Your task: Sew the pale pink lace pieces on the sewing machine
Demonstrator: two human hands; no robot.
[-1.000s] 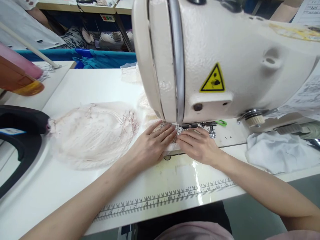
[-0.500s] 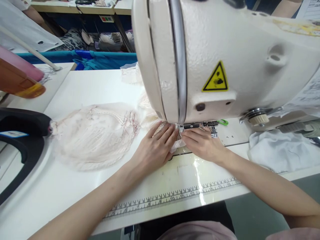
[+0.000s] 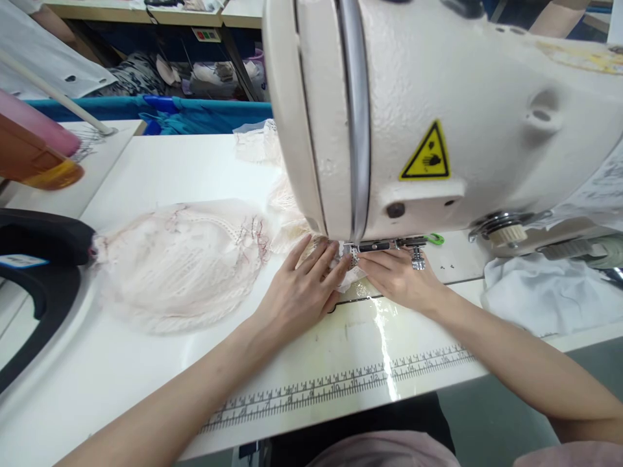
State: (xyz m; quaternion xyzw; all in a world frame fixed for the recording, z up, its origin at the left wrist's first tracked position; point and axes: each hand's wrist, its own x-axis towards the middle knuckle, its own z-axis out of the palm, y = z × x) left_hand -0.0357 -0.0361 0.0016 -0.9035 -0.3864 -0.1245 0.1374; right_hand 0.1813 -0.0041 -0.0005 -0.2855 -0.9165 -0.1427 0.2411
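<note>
A pale lace fabric (image 3: 352, 279) lies under the needle area of a cream sewing machine (image 3: 467, 91). My left hand (image 3: 302, 280) rests on this lace with its fingers spread and pointing toward the machine. Just right of the presser foot (image 3: 351, 249), my right hand (image 3: 405, 277) has its fingers pressed together at the lace's edge. The metal attachment (image 3: 389, 245) beside the foot partly covers those fingertips. More pale lace (image 3: 287, 201) bunches behind my left hand. The needle itself is hidden by the machine head.
A gathered pale lace piece with red threads (image 3: 185, 266) lies left on the white table (image 3: 160, 168). A black curved object (image 3: 53, 259) stands farther left. Grey-white cloth (image 3: 545, 292) lies right. A printed ruler (image 3: 335, 389) follows the front edge. Another person's sleeve (image 3: 58, 58) shows at upper left.
The view has shifted slightly, so the machine appears a little farther right. The lace between my hands looks slightly rearranged, and my right hand appears slightly farther right. Both hands remain beside the presser foot.
</note>
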